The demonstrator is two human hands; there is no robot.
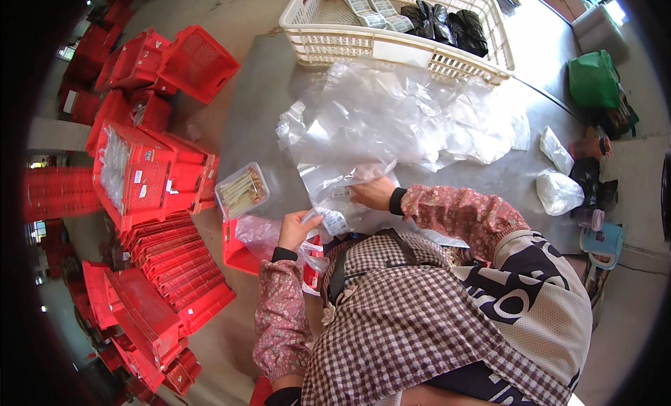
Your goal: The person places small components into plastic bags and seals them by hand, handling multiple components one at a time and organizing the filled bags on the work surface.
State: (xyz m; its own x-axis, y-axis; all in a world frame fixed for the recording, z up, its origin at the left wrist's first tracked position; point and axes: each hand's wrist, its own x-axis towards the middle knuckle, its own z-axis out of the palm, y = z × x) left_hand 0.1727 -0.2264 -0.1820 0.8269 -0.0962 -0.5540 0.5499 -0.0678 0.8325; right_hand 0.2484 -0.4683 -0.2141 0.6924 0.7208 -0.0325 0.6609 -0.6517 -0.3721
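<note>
My left hand [296, 230] pinches the edge of a strip of printed white labels [334, 221] between thumb and fingers, close to the table's front edge. My right hand [373, 192] lies on a clear plastic bag [320, 178], its fingertips beside another printed label [341, 191]. Film partly covers those fingers, so I cannot tell whether they pinch or press. Beyond both hands a loose heap of clear plastic bags [377, 112] spreads over the grey table [257, 97]. Left of the bags sits a clear plastic tub [242, 191] of pale stalks with brownish tips, at the table's edge.
A white plastic crate [361, 42] with label strips [375, 7] and black plastic bundles [445, 26] stands at the back. Stacked red crates [157, 170] crowd the floor at left. One red crate [236, 249] sits below my left hand. White bundles [559, 192] lie at right.
</note>
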